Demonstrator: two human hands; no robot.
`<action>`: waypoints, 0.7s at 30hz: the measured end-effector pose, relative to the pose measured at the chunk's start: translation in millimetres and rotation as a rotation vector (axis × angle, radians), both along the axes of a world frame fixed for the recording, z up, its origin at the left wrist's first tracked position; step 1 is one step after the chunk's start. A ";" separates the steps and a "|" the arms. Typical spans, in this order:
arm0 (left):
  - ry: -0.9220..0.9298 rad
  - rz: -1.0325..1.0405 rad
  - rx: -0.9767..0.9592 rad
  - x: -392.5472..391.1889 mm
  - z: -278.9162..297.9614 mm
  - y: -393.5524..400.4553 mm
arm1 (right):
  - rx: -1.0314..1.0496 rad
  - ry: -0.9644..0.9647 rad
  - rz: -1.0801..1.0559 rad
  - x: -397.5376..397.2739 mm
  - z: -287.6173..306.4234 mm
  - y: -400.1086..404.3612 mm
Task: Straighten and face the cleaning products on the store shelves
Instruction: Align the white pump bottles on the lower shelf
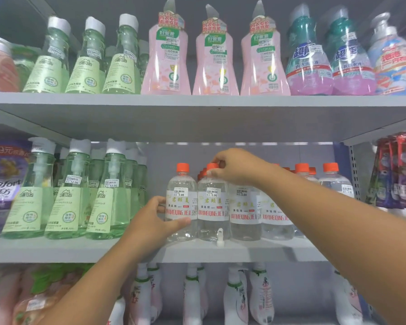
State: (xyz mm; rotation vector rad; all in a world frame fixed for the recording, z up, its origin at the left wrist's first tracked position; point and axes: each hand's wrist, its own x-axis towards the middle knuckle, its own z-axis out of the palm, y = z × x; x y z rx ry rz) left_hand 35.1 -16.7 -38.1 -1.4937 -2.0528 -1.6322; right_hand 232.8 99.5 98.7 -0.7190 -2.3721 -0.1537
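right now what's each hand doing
Left hand: grips the body of the leftmost clear bottle.
Right hand: pinches the orange cap of the second clear bottle.

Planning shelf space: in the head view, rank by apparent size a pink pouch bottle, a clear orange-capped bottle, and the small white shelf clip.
1. Pink pouch bottle, though its shelf differs.
2. Clear orange-capped bottle.
3. White shelf clip.
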 end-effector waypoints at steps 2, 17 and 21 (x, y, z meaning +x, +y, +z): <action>0.000 -0.013 -0.004 0.1 0.1 -0.7 | 0.010 0.117 0.052 18.5 -3.2 -0.7; -0.134 0.032 0.034 6.2 5.5 11.7 | -0.633 0.620 -0.056 233.7 -124.9 112.5; -0.048 0.059 -0.017 6.9 4.6 6.9 | -0.470 0.515 -0.121 229.8 -126.6 122.9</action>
